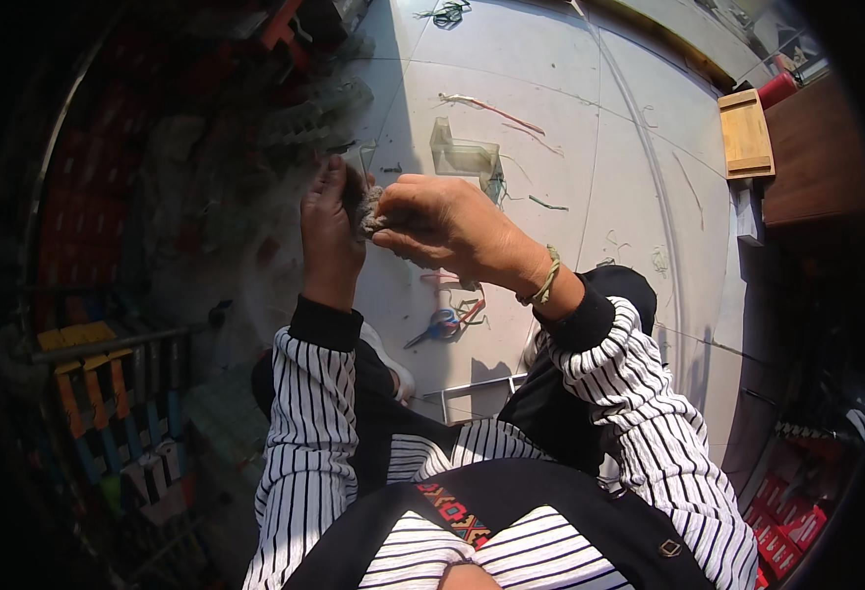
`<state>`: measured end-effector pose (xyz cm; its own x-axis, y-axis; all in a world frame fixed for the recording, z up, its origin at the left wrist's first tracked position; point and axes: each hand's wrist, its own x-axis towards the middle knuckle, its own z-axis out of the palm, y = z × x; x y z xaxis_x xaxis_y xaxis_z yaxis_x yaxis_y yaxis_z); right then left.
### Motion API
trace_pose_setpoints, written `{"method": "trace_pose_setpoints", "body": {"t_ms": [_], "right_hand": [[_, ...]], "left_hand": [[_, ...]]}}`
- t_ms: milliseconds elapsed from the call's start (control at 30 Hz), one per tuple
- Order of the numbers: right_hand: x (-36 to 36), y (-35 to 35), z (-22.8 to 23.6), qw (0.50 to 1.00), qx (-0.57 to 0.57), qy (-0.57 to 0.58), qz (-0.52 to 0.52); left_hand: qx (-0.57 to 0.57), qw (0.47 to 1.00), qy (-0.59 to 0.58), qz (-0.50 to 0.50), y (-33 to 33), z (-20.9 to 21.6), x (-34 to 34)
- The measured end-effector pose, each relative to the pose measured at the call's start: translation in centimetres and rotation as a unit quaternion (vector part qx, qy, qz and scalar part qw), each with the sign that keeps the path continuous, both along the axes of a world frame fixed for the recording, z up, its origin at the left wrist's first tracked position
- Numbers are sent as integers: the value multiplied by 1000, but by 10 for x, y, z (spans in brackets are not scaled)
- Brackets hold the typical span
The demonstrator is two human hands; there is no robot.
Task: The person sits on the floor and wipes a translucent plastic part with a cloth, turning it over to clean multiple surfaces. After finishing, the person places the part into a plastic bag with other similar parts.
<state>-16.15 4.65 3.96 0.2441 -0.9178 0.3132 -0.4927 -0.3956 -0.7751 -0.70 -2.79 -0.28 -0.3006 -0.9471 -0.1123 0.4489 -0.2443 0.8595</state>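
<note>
Out in front of me, my left hand (332, 221) is raised with its fingers bent around a small grey, rough, fibrous bundle (369, 212). It looks like wadded cloth or rope; I cannot tell which. From the right, my right hand (457, 224) pinches the same bundle between thumb and fingers. A thin see-through edge (364, 155) shows above the left hand, partly hidden. On the pale tiles below lie scissors (443, 324) with blue handles, beside red and green strands (474, 313). A clear bent plastic piece (464, 155) rests beyond my right hand.
Red and white strands (491, 110) and a dark green tangle (447, 13) lie on the tiled floor (550, 74). A wooden block (746, 135) stands at far right. Shelves with orange-and-blue tools (108, 393) line the left; red packages (786, 526) sit at lower right.
</note>
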Motion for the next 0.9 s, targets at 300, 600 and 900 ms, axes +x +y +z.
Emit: {"method": "trace_pose_setpoints", "body": {"t_ms": [300, 600, 900], "right_hand": [[-19, -13, -3, 971, -88, -196, -105], [22, -12, -36, 981, -171, 6, -92], [20, -28, -45, 950, -257, 18, -175]], "left_hand": [[24, 999, 3, -23, 4, 0, -9], [75, 961, 221, -148, 1, 30, 2], [131, 955, 230, -136, 14, 21, -17]]}}
